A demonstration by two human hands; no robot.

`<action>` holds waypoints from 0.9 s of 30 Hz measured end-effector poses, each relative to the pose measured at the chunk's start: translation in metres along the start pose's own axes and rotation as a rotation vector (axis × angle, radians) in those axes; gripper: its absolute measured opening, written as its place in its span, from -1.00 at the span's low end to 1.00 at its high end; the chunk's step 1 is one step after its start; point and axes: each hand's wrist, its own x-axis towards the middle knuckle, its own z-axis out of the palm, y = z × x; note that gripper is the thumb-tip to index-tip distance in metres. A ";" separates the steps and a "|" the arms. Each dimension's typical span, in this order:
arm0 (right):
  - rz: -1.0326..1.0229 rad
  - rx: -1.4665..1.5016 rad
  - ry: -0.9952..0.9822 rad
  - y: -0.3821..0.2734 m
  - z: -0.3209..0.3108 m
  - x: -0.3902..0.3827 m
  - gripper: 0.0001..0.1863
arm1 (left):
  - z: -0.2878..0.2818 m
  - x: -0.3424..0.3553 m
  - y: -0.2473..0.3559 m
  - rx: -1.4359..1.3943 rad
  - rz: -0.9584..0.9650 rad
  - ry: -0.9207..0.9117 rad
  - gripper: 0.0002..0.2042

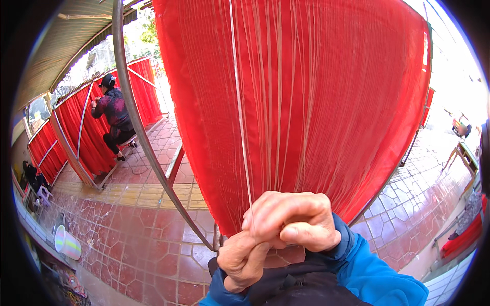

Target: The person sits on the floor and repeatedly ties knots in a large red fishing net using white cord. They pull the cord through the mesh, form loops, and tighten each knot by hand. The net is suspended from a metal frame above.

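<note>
Head view: I have the left hand (242, 258) in a pinched-closed grip, seemingly on the pale strand (239, 102) descending from top centre; the right hand (300, 213) curls beside it, hold hidden. I judge it's strand-working at the red cloth (337, 107); next calls for even tension.

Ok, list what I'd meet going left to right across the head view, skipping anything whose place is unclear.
Pale plastic stool, bucket, seated person, left hand, right hand, blue right sleeve, wooden table.
</note>
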 end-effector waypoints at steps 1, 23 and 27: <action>-0.070 -0.028 -0.036 -0.003 0.002 0.003 -0.84 | 0.005 -0.003 -0.002 0.043 0.016 0.043 -0.89; 0.158 0.061 0.344 0.042 -0.012 -0.063 -0.89 | 0.032 -0.173 -0.184 0.399 -0.605 -0.082 -0.83; 0.414 0.090 0.553 0.101 -0.034 -0.111 -0.88 | 0.007 -0.235 -0.220 0.459 -0.760 -0.280 -0.70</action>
